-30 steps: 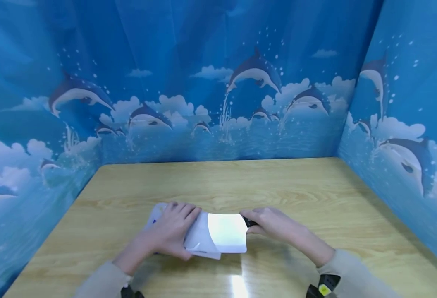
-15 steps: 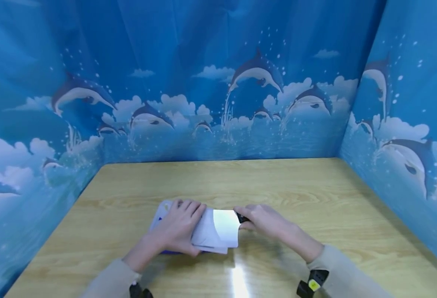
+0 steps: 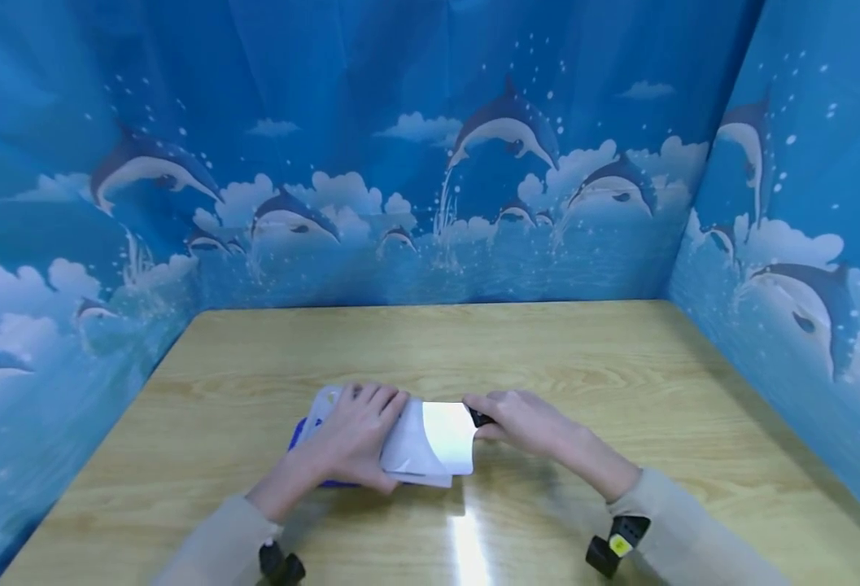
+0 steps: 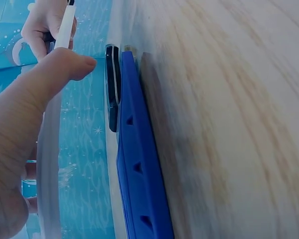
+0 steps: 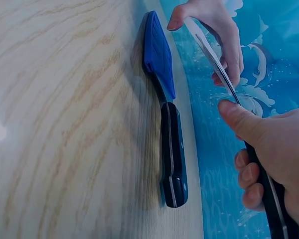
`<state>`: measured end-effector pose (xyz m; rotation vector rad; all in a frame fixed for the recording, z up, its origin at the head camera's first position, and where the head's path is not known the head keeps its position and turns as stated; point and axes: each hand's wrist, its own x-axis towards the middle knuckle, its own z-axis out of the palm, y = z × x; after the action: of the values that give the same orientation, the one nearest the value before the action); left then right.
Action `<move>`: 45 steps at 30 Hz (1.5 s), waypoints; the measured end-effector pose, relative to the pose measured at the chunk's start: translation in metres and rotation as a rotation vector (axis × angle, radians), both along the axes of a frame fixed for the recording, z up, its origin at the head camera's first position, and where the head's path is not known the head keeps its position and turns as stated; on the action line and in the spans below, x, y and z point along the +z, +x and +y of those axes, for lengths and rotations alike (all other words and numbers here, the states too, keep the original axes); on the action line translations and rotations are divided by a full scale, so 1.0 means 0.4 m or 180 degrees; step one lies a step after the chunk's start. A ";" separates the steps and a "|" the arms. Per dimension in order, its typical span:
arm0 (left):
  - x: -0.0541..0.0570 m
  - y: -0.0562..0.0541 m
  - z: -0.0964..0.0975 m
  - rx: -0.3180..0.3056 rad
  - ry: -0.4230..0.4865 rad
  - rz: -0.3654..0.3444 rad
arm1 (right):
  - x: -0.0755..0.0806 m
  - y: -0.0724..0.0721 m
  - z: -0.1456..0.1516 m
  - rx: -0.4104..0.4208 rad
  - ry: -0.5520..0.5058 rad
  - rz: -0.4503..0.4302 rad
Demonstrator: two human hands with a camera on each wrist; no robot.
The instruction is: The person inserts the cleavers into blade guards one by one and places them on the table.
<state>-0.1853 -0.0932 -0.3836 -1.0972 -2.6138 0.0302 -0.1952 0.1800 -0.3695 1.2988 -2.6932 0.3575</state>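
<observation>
My right hand [image 3: 528, 419] grips the black handle [image 5: 276, 209] of a cleaver, its thumb along the top near the blade. The broad shiny blade [image 3: 449, 439] points left, partly inside a white plastic blade cover [image 3: 403, 448]. My left hand [image 3: 360, 439] holds that cover across its width, thumb at the near edge and fingers at the far edge. Below the held cleaver, a second knife lies on the table, its blade hidden in a blue cover [image 4: 142, 159] and its black riveted handle [image 5: 173, 154] pointing right.
A light wood-grain table [image 3: 583, 350] spreads around the hands. Blue dolphin-print curtains [image 3: 430, 163] stand at its back and sides. A bright light reflection shows on the tabletop near the front.
The right hand has moved left, and the blade has slid deeper into the white cover, leaving a narrower strip of it showing. Over the last half second the hands barely shift.
</observation>
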 end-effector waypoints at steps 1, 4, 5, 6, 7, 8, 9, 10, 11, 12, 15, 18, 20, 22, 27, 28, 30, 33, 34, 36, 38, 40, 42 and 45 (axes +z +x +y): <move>0.002 0.000 0.003 -0.0006 0.0018 -0.0029 | 0.002 -0.001 -0.002 0.0009 0.0003 -0.0004; 0.009 -0.001 0.015 -0.0047 0.0071 -0.0098 | 0.007 -0.001 -0.015 -0.0007 -0.0011 -0.0047; 0.011 -0.001 0.019 -0.0062 0.0083 -0.0111 | 0.008 -0.001 -0.020 -0.0016 -0.0011 -0.0064; 0.012 -0.002 0.023 -0.0079 0.0091 -0.0123 | 0.008 -0.001 -0.025 -0.0022 -0.0007 -0.0076; 0.013 -0.002 0.026 -0.0090 0.0082 -0.0130 | 0.008 -0.001 -0.029 -0.0030 -0.0005 -0.0100; 0.014 -0.003 0.028 -0.0086 0.0062 -0.0121 | 0.008 0.000 -0.034 -0.0066 0.0008 -0.0117; 0.014 -0.004 0.030 -0.0073 0.0044 -0.0109 | 0.007 0.000 -0.036 -0.0094 0.0024 -0.0124; 0.014 -0.004 0.030 -0.0060 0.0017 -0.0101 | 0.007 0.001 -0.037 -0.0116 0.0044 -0.0141; 0.013 -0.004 0.031 -0.0052 -0.0002 -0.0103 | 0.007 0.002 -0.039 -0.0136 0.0059 -0.0159; 0.013 -0.004 0.032 -0.0041 -0.0017 -0.0104 | 0.008 0.004 -0.040 -0.0157 0.0067 -0.0164; 0.010 -0.004 0.035 -0.0015 -0.0028 -0.0088 | 0.012 0.006 -0.040 -0.0199 0.0084 -0.0174; 0.009 -0.005 0.038 -0.0002 -0.0020 -0.0057 | 0.014 0.008 -0.040 -0.0204 0.0083 -0.0163; 0.007 -0.004 0.038 -0.0005 -0.0012 -0.0059 | 0.013 0.008 -0.040 -0.0184 0.0075 -0.0150; 0.005 -0.003 0.038 -0.0003 -0.0013 -0.0094 | 0.010 0.007 -0.040 -0.0173 0.0073 -0.0158; 0.004 -0.003 0.036 0.0028 -0.0010 -0.0197 | 0.007 0.005 -0.044 -0.0189 0.0083 -0.0168; 0.005 -0.003 0.035 0.0035 -0.0006 -0.0213 | 0.007 0.004 -0.045 -0.0194 0.0080 -0.0168; 0.007 -0.002 0.034 0.0056 -0.0001 -0.0242 | 0.007 0.003 -0.048 -0.0195 0.0065 -0.0179; 0.008 -0.001 0.032 0.0075 -0.0006 -0.0282 | 0.007 0.002 -0.052 -0.0180 0.0044 -0.0221; 0.009 -0.001 0.032 0.0073 -0.0004 -0.0289 | 0.007 0.002 -0.053 -0.0171 0.0037 -0.0230; 0.007 0.000 0.030 0.0069 -0.0016 -0.0295 | 0.005 0.002 -0.054 -0.0145 0.0021 -0.0242; 0.006 0.001 0.029 0.0061 -0.0029 -0.0291 | 0.002 0.002 -0.053 -0.0142 -0.0007 -0.0267; 0.006 0.003 0.028 0.0062 -0.0045 -0.0281 | -0.003 0.001 -0.052 -0.0155 -0.0058 -0.0317; 0.005 0.004 0.028 0.0078 -0.0065 -0.0269 | -0.008 -0.001 -0.051 -0.0177 -0.0102 -0.0374; 0.005 0.008 0.027 0.0104 -0.0110 -0.0280 | -0.015 -0.003 -0.049 -0.0186 -0.0131 -0.0423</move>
<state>-0.1822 -0.0823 -0.3817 -1.0909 -2.7189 0.0352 -0.1964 0.1605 -0.3756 1.2236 -2.8091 0.5066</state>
